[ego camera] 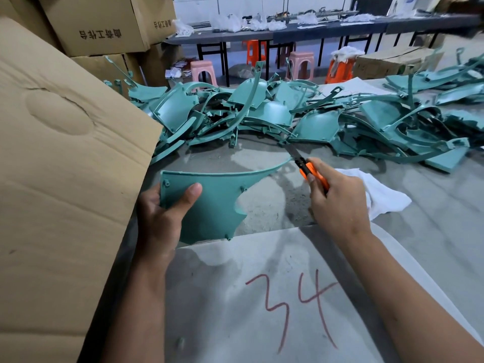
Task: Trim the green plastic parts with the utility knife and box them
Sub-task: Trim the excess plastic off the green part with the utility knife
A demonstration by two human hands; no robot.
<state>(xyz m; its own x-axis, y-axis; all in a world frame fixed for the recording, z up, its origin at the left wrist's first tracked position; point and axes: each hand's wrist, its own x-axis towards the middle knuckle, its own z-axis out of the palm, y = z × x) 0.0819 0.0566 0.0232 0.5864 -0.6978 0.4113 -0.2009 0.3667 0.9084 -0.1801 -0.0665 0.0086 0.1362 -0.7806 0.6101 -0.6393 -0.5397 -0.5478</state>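
My left hand (162,213) grips a flat green plastic part (217,200) by its left corner, thumb on top, above the grey table. The part's long curved tip points right toward the knife. My right hand (335,197) holds an orange utility knife (311,171) with its blade (292,151) extended up and left, just off the part's tip. A big heap of green plastic parts (275,113) lies across the table behind both hands.
A large cardboard box (60,166) stands at my left, its flap leaning over the table edge. A white cloth (379,195) lies behind my right hand. A grey sheet marked "34" in red (288,297) covers the near table. Stools and benches stand far back.
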